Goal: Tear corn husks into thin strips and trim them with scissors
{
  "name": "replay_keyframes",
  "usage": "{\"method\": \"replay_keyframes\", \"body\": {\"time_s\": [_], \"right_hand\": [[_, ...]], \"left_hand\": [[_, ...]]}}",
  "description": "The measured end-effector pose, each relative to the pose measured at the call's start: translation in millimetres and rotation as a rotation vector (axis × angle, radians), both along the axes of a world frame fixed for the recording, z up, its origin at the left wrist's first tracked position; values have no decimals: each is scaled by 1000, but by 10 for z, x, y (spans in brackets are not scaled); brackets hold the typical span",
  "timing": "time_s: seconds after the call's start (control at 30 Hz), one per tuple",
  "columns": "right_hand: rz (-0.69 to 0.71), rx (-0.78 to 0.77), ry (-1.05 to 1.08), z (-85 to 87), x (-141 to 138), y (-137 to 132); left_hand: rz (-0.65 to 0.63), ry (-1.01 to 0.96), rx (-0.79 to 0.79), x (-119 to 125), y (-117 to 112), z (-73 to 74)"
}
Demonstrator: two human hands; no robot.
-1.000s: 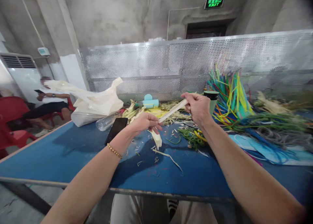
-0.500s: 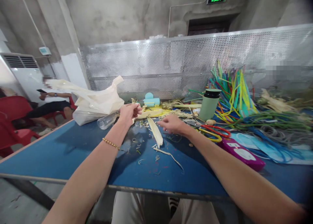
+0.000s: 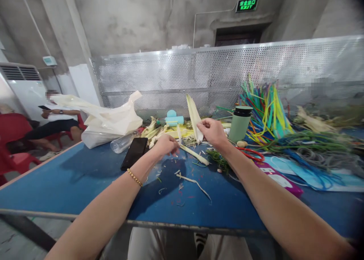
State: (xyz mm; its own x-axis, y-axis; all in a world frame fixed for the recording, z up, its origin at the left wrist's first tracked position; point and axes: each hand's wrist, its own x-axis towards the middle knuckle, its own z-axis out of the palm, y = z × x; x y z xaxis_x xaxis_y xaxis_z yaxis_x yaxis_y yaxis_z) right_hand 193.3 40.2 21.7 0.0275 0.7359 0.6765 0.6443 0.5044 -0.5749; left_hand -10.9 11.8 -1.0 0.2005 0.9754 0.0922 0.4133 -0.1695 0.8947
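My right hand (image 3: 212, 132) is closed on a wide pale corn husk leaf (image 3: 193, 114) that stands upright above the blue table (image 3: 85, 180). My left hand (image 3: 167, 144) pinches a narrow husk strip (image 3: 194, 154) that slants down to the right onto the table. Both hands are raised a little over the table's middle, close together. Small husk scraps (image 3: 195, 182) lie on the table below them. A pile of husks (image 3: 159, 131) lies just behind the hands.
A black phone (image 3: 134, 152), a clear bottle (image 3: 122, 142) and a white plastic bag (image 3: 109, 119) lie at the left. A green flask (image 3: 239, 123), scissors (image 3: 251, 152), a purple case (image 3: 280, 178) and coloured strips (image 3: 265, 108) are at the right. A person sits far left.
My right hand has lifted a wide husk leaf off the table and holds it upright. My left hand came back from the husk pile with a narrow strip.
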Motion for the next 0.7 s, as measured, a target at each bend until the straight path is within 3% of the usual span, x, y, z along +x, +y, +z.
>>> {"method": "replay_keyframes", "body": {"time_s": [0.1,0.23,0.4,0.47,0.6,0.7], "right_hand": [[77,9,105,8,2,-20],[121,-44,148,31,-45,-91],[-33,-120,-61,41,-85,-99],[-134,-202,-256,28,-71,-79],[-184,-459,-716,-2,-49,-119],[-281,-399,-908,-11,-116,-237]], "left_hand": [[-158,311,-75,16,-97,-16],[-298,517,-56,-7,-261,117],[-341,629,-74,-110,-282,253],[-226,551,49,-174,-212,274],[214,251,416,-271,-68,306],[362,6,554,-269,-38,322]]}}
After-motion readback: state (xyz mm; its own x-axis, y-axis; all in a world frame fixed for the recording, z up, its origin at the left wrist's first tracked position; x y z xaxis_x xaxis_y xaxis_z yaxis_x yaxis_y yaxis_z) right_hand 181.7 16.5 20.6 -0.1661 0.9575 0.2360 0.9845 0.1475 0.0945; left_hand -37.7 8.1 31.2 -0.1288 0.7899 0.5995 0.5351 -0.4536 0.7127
